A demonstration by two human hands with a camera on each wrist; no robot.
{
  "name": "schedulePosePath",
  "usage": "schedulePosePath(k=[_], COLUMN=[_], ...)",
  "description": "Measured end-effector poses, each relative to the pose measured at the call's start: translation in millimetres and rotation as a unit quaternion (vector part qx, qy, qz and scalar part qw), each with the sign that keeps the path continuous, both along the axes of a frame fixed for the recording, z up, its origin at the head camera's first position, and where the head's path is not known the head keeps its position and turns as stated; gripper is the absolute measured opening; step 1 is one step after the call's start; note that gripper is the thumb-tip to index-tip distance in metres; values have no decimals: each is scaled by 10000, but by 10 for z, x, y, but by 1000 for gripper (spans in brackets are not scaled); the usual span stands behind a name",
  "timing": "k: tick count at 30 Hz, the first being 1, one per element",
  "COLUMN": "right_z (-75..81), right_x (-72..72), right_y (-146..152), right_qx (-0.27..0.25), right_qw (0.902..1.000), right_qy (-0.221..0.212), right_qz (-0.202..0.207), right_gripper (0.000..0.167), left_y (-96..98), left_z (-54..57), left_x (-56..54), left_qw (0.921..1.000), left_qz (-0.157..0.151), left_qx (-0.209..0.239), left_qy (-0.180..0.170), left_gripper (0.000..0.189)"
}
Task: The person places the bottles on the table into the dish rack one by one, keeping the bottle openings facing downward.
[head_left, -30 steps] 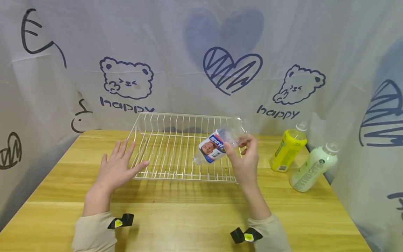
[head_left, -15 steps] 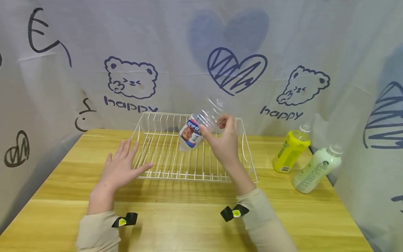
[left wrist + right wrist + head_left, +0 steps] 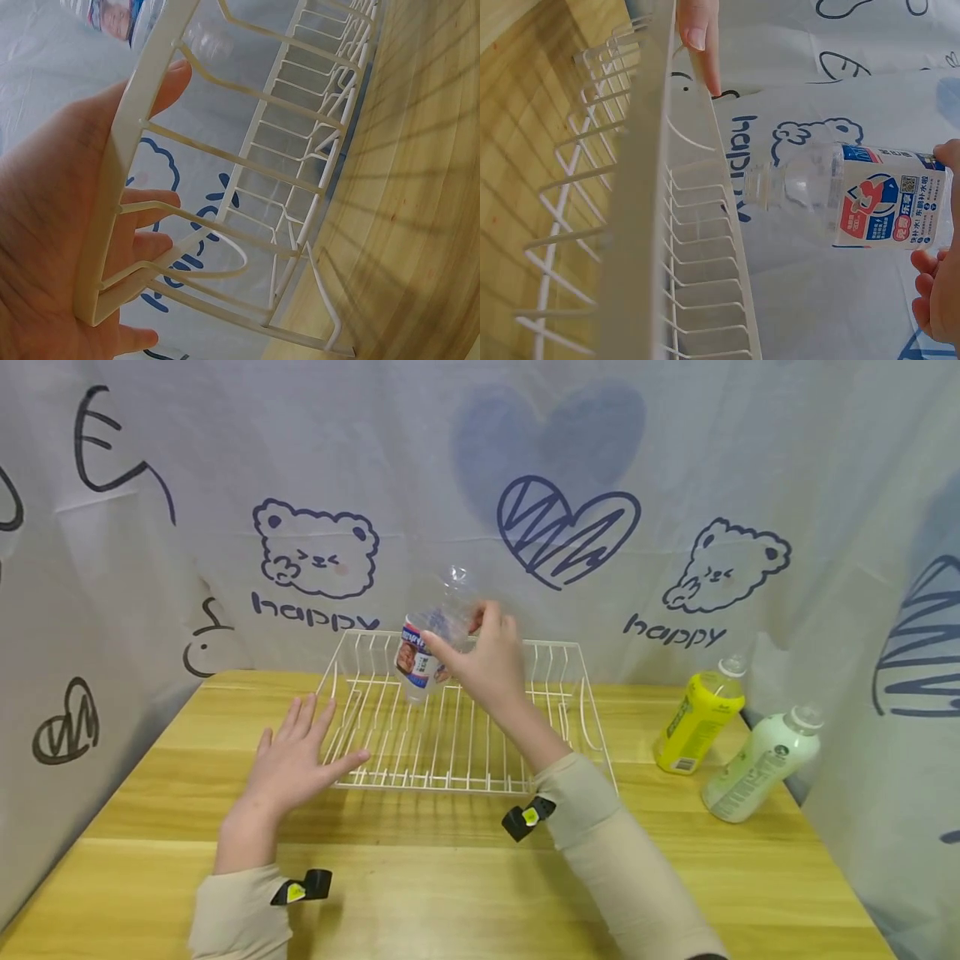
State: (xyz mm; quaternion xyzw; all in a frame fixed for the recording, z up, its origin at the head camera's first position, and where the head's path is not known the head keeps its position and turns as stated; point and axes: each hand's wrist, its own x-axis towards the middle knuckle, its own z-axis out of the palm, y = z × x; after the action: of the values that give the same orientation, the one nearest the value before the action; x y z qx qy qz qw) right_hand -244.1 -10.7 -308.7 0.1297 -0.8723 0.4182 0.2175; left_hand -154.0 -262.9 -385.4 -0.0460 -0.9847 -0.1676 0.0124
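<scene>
A clear plastic bottle [image 3: 420,647] with a blue, white and red label tilts over the back left of the white wire rack [image 3: 465,783], its neck pointing down. My right hand [image 3: 487,660] grips the bottle by its upper, wide end. In the right wrist view the neck of the bottle [image 3: 761,187] shows without a cap, apart from the rack's wires. At the front left corner of the rack my left hand [image 3: 292,768] rests with fingers spread and straight. The left wrist view shows that hand [image 3: 60,172] against the rack's outer rail [image 3: 124,142].
To the right of the rack stand a yellow bottle [image 3: 699,722] and a pale green bottle [image 3: 761,768]. Everything is on a wooden table [image 3: 420,877]. A white curtain [image 3: 435,460] with drawn bears and hearts hangs directly behind the rack.
My right hand has carried the clear bottle leftward and up across the rack, turning it steeper with its neck down. The left hand has stayed at the rack's corner.
</scene>
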Motion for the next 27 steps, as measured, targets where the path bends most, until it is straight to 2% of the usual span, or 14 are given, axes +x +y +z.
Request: schedulePosePath(k=[6,13,18,21,27], right_z=[20,-105,-161,-154,-122], right_x=[-170,-367,-458,-486,-542], right_y=[-227,-404,-532,-598,-658], right_qx=[71,33,161,366,990], right_qw=[9985,9950,9881,9842,9796], right_qy=[-532,-991,-1511,-1719,-1750], right_qz=[89,137,257,220,20], right_gripper=[66,69,76,81,94], left_y=[-37,-25,-32,-39,-14], left_z=[23,-3,-6,-7,-23], left_x=[5,0,25,27,6], left_qw=[10000,10000,9999,10000,10000], left_qz=[36,1,87,92,40], left_qx=[-51,2,54,25,4], left_qy=[-6,-36,-31,-1,18], left_gripper=[101,99,100,100,99])
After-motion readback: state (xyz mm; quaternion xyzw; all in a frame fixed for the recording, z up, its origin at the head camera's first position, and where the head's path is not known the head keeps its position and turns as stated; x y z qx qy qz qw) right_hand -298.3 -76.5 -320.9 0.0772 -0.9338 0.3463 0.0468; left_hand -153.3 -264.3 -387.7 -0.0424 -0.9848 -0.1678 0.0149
